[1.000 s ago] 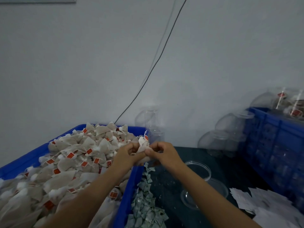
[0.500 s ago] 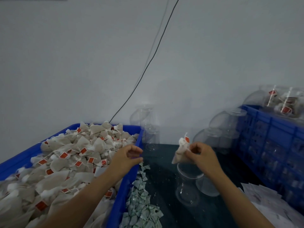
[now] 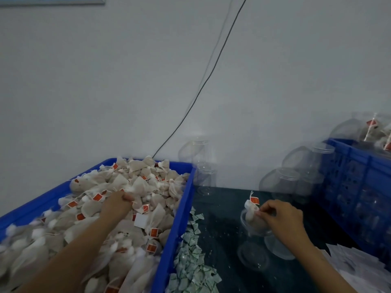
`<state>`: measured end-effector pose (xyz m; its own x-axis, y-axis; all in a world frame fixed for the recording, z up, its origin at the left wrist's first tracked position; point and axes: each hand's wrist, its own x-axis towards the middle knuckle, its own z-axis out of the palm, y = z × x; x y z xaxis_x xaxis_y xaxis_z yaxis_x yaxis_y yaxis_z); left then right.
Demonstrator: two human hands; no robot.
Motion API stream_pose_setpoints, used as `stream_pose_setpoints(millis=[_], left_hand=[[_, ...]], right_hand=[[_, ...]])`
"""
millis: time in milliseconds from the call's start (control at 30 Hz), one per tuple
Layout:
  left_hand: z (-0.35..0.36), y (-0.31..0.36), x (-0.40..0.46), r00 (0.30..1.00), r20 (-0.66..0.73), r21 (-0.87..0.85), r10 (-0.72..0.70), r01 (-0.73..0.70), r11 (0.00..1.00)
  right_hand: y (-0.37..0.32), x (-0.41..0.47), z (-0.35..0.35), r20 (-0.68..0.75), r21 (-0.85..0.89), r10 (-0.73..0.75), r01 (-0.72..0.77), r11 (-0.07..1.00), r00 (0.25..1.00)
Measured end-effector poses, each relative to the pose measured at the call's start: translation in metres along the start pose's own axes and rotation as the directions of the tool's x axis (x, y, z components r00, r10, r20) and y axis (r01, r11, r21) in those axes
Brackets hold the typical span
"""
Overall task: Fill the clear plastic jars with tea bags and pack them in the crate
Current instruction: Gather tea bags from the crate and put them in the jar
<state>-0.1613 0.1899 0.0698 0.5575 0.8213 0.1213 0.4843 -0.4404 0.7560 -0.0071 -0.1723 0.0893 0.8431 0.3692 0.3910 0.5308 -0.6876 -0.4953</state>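
Observation:
A blue bin at the left is heaped with pale tea bags carrying red tags. My left hand reaches into the heap, its fingers curled down around tea bags. My right hand pinches one tea bag at the mouth of an upright clear plastic jar on the dark table. A blue crate stands at the right, with filled jars showing on top of it.
Empty clear jars stand by the wall and more empty jars lean beside the crate. Small green-white packets lie along the bin's right wall. White paper slips lie at the lower right. A black cable hangs down the wall.
My left hand has gone from the bin's rim into the tea bag heap. My right hand has lowered its tea bag to the jar's mouth.

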Motion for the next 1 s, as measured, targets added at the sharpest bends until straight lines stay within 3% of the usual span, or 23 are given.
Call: stream_pose_setpoints(millis=[67,133,233,400,533,567,767,900,933,1000], left_hand=[[-0.004,-0.012,0.003,0.999,0.021,0.107,0.033,-0.035,0.994],[-0.003,-0.017,0.003,0.995,0.062,0.221,0.077,-0.089,0.971],[0.002,-0.014,0.005,0.985,0.138,0.275,0.103,-0.138,0.951],[0.025,-0.005,0.007,0.906,0.406,0.432,0.12,-0.306,0.849],[0.054,-0.006,0.004,0.859,0.508,0.663,0.063,-0.436,0.608],[0.059,-0.007,0.004,0.861,0.505,0.678,0.061,-0.44,0.589],[0.056,-0.008,0.008,0.88,0.441,0.649,0.176,-0.448,0.615],[0.046,-0.007,0.009,0.893,0.406,0.465,0.194,-0.385,0.797],[0.041,-0.006,0.01,0.906,0.362,0.401,0.221,-0.365,0.84],[0.026,-0.006,0.016,0.94,0.145,0.394,0.308,-0.34,0.854]], right_hand=[[0.0,-0.001,0.0,0.034,-0.069,0.021,-0.019,0.997,0.999],[-0.003,-0.002,-0.003,0.036,-0.251,0.031,-0.021,0.968,0.999],[-0.015,-0.002,-0.008,-0.078,-0.338,-0.046,0.017,0.941,0.996],[-0.065,0.0,0.004,-0.14,-0.115,-0.208,0.193,0.974,0.968],[-0.1,0.001,0.035,-0.03,0.119,-0.272,0.273,0.955,0.962],[-0.107,0.001,0.043,-0.003,0.156,-0.282,0.279,0.947,0.959],[-0.15,0.017,0.087,0.117,0.431,-0.289,0.214,0.877,0.95],[-0.178,0.041,0.117,0.222,0.52,-0.27,0.12,0.846,0.937],[-0.185,0.047,0.125,0.258,0.514,-0.267,0.102,0.852,0.928],[-0.198,0.056,0.142,0.331,0.458,-0.263,0.089,0.884,0.906]])
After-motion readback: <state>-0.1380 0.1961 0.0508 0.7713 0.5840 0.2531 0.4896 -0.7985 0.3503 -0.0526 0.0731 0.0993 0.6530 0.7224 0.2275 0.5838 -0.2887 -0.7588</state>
